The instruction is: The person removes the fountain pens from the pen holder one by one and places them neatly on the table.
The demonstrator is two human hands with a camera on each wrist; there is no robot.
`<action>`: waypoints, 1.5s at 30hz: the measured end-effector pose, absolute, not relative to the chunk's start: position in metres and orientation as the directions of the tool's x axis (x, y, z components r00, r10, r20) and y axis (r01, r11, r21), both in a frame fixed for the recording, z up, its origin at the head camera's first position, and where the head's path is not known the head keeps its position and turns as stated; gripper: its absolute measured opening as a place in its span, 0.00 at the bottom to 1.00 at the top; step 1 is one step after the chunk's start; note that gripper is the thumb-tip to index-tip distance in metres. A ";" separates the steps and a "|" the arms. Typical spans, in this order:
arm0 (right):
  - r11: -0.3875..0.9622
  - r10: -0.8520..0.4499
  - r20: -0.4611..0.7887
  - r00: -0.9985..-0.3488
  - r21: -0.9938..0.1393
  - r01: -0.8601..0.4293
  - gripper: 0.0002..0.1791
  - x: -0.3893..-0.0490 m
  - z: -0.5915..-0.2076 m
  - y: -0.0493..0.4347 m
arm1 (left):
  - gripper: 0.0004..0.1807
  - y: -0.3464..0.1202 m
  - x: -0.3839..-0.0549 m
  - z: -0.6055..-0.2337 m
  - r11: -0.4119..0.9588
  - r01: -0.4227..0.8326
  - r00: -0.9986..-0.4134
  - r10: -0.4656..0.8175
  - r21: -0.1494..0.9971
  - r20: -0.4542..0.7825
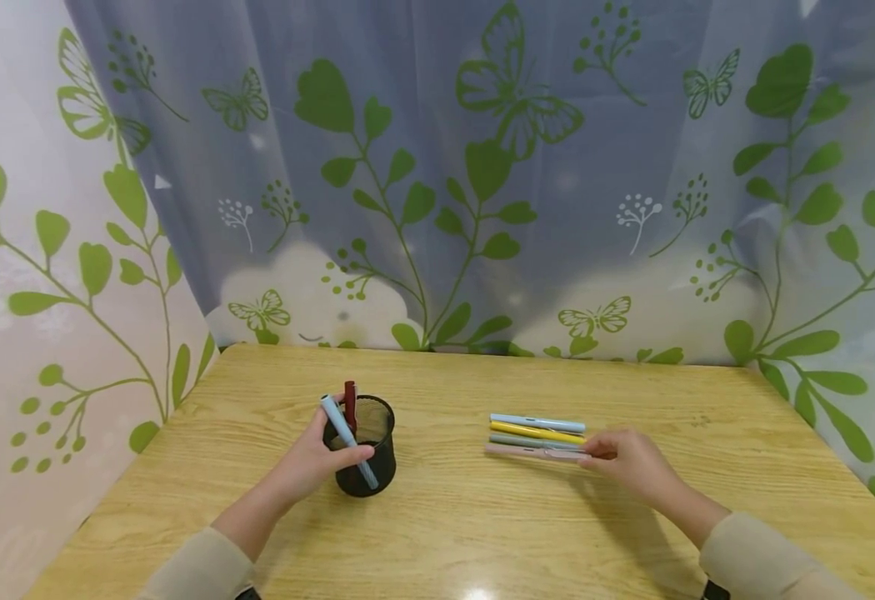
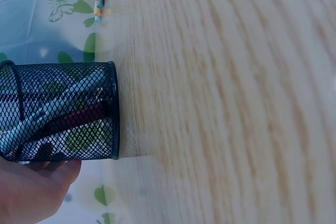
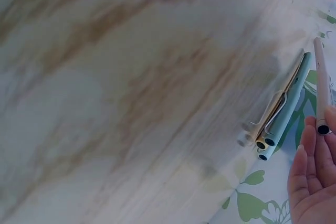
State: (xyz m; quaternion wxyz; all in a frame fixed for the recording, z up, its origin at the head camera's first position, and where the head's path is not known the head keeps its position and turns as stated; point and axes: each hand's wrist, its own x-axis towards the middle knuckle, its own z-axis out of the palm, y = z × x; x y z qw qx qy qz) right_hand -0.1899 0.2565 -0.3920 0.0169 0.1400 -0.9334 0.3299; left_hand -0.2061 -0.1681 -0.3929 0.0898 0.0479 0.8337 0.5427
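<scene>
My left hand (image 1: 305, 461) grips the side of a black mesh pen cup (image 1: 385, 467), its thumb across the near side. Inside the cup lean a light blue pen (image 1: 338, 419) and a dark red pen (image 1: 351, 400); both show through the mesh in the left wrist view. On the right, my right hand (image 1: 632, 467) pinches the capped end of a pink pen (image 3: 321, 82), which is raised off the table in the right wrist view. Beyond it lie a grey-green pen (image 1: 520, 440), a yellow pen (image 1: 531, 431) and a light blue pen (image 1: 535, 422), side by side.
The wooden table (image 1: 437, 517) carries the cup on the left and the row of pens right of centre. A patterned curtain (image 1: 437, 208) with leaves and butterflies hangs along the table's back edge and continues around both sides.
</scene>
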 end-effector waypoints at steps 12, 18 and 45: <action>0.784 -0.277 0.099 -0.956 -0.552 -0.284 0.08 -0.196 -0.396 0.262 | 0.49 -0.168 -0.208 -0.393 0.409 -0.009 -0.980 0.177 0.913 -0.088; 0.826 -0.302 0.090 -0.949 -0.473 -0.307 0.06 -0.199 -0.402 0.263 | 0.49 -0.168 -0.205 -0.395 0.401 -0.013 -0.982 0.169 0.916 -0.088; 0.905 -0.268 0.060 -0.962 -0.326 -0.272 0.04 -0.201 -0.403 0.256 | 0.47 -0.166 -0.206 -0.392 0.393 -0.017 -0.983 0.160 0.919 -0.086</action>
